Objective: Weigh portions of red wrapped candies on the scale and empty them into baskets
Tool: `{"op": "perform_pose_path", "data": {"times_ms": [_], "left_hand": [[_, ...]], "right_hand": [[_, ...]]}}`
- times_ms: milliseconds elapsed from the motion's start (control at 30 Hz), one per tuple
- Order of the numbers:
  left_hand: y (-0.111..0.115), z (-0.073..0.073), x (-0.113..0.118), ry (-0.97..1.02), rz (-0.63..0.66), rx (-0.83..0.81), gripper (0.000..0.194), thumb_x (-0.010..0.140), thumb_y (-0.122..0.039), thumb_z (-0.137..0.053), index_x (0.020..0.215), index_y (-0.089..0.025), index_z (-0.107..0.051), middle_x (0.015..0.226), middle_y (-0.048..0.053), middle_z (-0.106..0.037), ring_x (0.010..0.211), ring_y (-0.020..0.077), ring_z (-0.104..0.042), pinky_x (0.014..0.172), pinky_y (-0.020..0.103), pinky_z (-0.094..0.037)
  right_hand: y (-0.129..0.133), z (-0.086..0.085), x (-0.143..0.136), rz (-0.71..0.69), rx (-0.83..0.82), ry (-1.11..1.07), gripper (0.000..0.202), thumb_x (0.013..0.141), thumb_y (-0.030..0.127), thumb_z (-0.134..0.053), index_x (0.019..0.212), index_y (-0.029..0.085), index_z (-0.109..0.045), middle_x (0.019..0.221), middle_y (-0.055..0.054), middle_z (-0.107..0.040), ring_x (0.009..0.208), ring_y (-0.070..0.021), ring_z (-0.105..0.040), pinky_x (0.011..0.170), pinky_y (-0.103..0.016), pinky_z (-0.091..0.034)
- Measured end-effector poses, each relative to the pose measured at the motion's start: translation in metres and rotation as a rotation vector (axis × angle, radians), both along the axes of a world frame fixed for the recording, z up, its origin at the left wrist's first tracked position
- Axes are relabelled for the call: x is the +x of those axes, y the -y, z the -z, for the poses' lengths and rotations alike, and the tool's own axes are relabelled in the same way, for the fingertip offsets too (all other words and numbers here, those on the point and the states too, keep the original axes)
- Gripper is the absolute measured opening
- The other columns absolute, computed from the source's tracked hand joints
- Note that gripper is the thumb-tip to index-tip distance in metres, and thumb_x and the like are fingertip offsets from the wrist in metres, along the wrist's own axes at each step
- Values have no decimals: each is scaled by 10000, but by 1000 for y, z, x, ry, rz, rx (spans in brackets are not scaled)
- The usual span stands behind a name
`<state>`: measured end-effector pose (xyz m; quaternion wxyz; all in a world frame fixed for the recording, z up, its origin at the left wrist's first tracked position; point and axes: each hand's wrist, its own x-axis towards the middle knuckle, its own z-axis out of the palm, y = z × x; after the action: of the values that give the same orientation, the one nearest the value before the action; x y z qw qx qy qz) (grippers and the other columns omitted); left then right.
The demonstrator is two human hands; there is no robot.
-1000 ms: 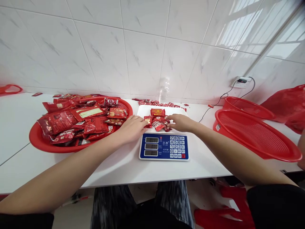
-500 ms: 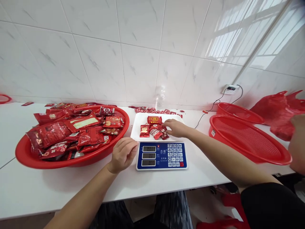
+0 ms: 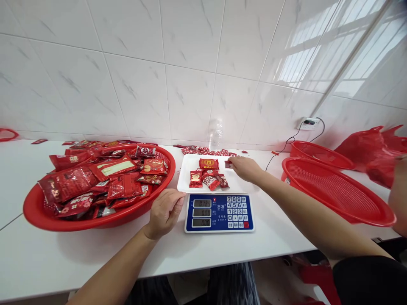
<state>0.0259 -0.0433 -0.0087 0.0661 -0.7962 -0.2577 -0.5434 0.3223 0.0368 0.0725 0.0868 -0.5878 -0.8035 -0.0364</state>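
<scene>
A digital scale (image 3: pixel 219 213) with a blue keypad panel stands on the table, its white weighing pan (image 3: pixel 184 182) behind the panel. Several small red wrapped packets (image 3: pixel 210 179) lie together on the pan. Over the pan's right side, my right hand (image 3: pixel 244 168) pinches a small dark red packet (image 3: pixel 228 164) at its fingertips. My left hand (image 3: pixel 165 213) is curled closed between the scale and a red basket (image 3: pixel 170 165), with nothing visible in it. Heaped red packets (image 3: pixel 111 182) fill that basket past its rim.
More red packets (image 3: pixel 206 151) lie along the wall behind the scale. On the right are an oval red basket (image 3: pixel 337 190), a second red basket (image 3: pixel 321 154) behind it, and red plastic bags (image 3: pixel 359 146). A black cable (image 3: pixel 280 151) runs from the wall socket (image 3: pixel 308 123).
My right hand has moved right and slightly away from the packet group, and a dark red packet now shows at its fingertips. The scale's top reading has changed. My left hand stays curled.
</scene>
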Motion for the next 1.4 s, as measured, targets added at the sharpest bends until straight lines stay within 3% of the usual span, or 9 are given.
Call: {"op": "perform_pose_path", "data": {"times_ms": [167, 333, 467, 533, 633, 800, 933, 1133, 1400], "left_hand": [[4, -3, 0, -35, -16, -14, 169, 857, -98, -510, 985, -172, -592, 831, 60, -659, 787, 165, -606, 733, 311, -513], [6, -1, -1, -57, -38, -7, 157, 856, -112, -517, 971, -180, -600, 816, 62, -667, 773, 171, -615, 729, 321, -524], [4, 0, -2, -73, -67, 12, 153, 853, -109, -523, 966, -175, -601, 823, 69, -668, 787, 179, -610, 746, 334, -519], [2, 0, -3, -72, -72, -2, 151, 859, -113, -516, 967, -173, -603, 822, 70, -662, 789, 178, -604, 744, 331, -514], [1, -1, -3, -57, -63, -27, 156, 860, -106, -515, 975, -168, -600, 821, 69, -650, 787, 174, -595, 738, 325, -506], [2, -2, -1, -26, -29, -50, 146, 860, -107, -518, 966, -168, -598, 807, 59, -645, 768, 162, -589, 722, 306, -502], [4, -3, 1, -18, -35, -63, 134, 867, -131, -514, 957, -172, -605, 813, 58, -656, 767, 162, -599, 727, 305, -503], [4, -3, 1, -2, -51, -40, 137, 865, -138, -513, 952, -171, -614, 807, 58, -670, 770, 167, -611, 739, 309, -503], [1, -1, 1, -9, -55, -38, 139, 861, -126, -520, 960, -171, -607, 812, 60, -664, 769, 165, -598, 731, 311, -500]], "right_hand": [[-6, -23, -30, -27, 46, -168, 349, 922, 197, -323, 1155, 196, -583, 1078, -90, -683, 937, -219, -624, 717, -296, -440], [-13, -27, -105, -247, 5, -336, 355, 920, 191, -351, 1165, 236, -605, 1099, -27, -690, 956, -164, -634, 781, -267, -476], [-15, -39, -140, -460, -87, -625, 445, 931, 254, -433, 1374, 210, -423, 1336, -63, -556, 1094, -155, -594, 910, -293, -472], [-11, -45, -137, -476, -92, -646, 505, 918, 251, -472, 1410, 213, -366, 1358, -66, -536, 1131, -154, -576, 952, -308, -459], [-2, -42, -111, -414, -49, -547, 424, 900, 226, -495, 1324, 228, -483, 1310, -53, -578, 1140, -177, -571, 984, -350, -443], [17, -13, -50, -209, -102, -294, 353, 870, 274, -547, 1217, 229, -591, 1260, -71, -609, 1154, -243, -559, 967, -416, -452], [33, 8, -23, -302, -119, -237, 356, 888, 338, -541, 1234, 264, -587, 1274, -71, -573, 1169, -219, -535, 997, -404, -433], [44, 24, -24, -447, -145, -185, 329, 914, 342, -511, 1225, 304, -610, 1372, -65, -475, 1276, -230, -421, 1058, -439, -368], [31, 26, -31, -422, -104, -151, 312, 912, 268, -496, 1191, 281, -634, 1342, -80, -500, 1232, -226, -467, 1026, -415, -401]]}}
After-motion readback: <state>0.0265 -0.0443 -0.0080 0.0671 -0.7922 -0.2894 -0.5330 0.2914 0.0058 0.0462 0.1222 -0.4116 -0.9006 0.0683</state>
